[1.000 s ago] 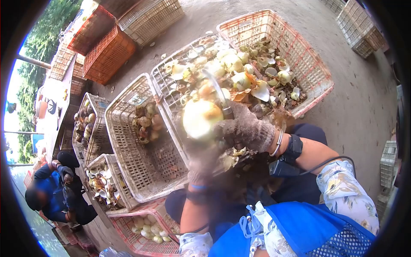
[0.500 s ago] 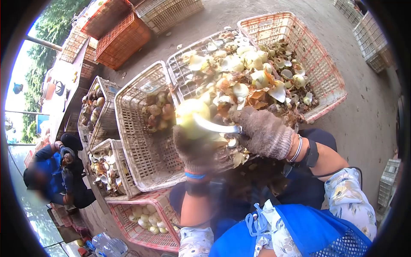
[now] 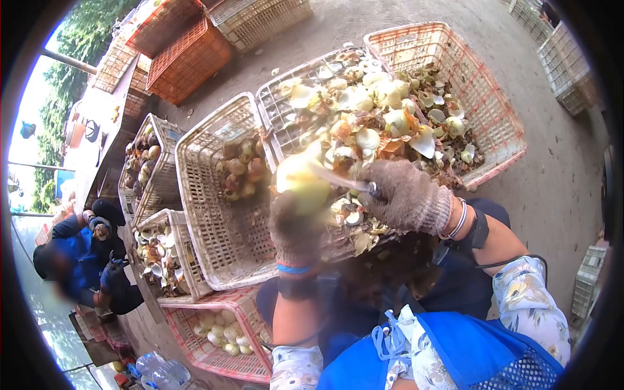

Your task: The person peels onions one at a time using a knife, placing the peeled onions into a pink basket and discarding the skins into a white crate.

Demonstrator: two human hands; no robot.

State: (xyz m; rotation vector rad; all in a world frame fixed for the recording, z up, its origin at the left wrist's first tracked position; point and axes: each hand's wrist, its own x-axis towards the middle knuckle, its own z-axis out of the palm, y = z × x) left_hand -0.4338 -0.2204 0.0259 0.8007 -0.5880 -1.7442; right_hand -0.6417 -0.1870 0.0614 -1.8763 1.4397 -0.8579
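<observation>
In the middle of the head view, my left hand, in a brown glove and blurred by motion, holds a pale yellow-green onion from below. My right hand, gloved too, is closed round the handle of a knife. The blurred blade points left and reaches the onion's right side. Behind both hands lies a heap of onion peels and cut pieces, resting on a white crate and in a red-and-white crate.
A white crate holding brownish onions stands left of my hands. Below it, a red crate holds peeled onions. Crates of onions and peels stand further left, near a seated person. Orange crates are at the back.
The onion and my left hand have shifted slightly right and down. The knife blade has tilted and still meets the onion. The seated person's hands have moved apart.
</observation>
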